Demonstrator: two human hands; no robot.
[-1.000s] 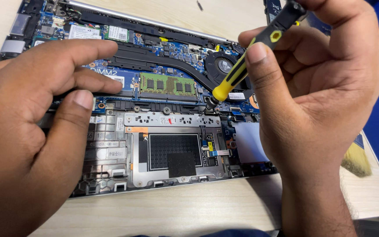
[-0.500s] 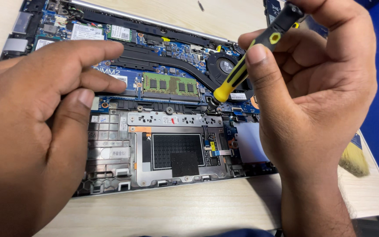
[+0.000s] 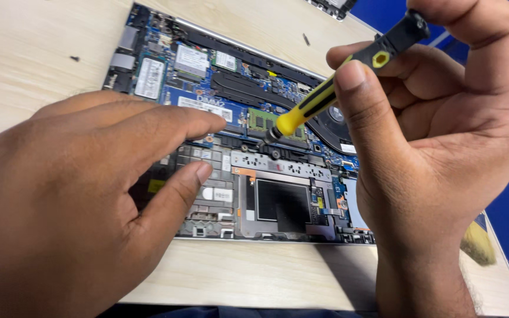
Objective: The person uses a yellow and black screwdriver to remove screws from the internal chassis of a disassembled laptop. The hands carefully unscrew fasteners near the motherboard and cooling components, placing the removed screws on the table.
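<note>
An opened laptop (image 3: 278,194) lies bottom-up on a light wooden table, its blue circuit board, green memory stick (image 3: 264,122), black heat pipe and fan exposed. My right hand (image 3: 443,135) grips a yellow and black screwdriver (image 3: 337,82) held at a slant. Its tip rests on a screw at the black strip just below the memory stick. My left hand (image 3: 72,206) lies flat on the left part of the laptop, fingers spread, thumb on the empty bay area.
A small loose screw (image 3: 75,58) lies on the wooden table (image 3: 254,277) at the upper left, another dark bit (image 3: 306,39) beyond the laptop. A yellowish brush (image 3: 477,242) sits at the table's right edge. Blue surface lies to the right.
The screwdriver tip has shifted left, from near the fan to the strip below the memory stick. The view has moved so the laptop sits further right and lower.
</note>
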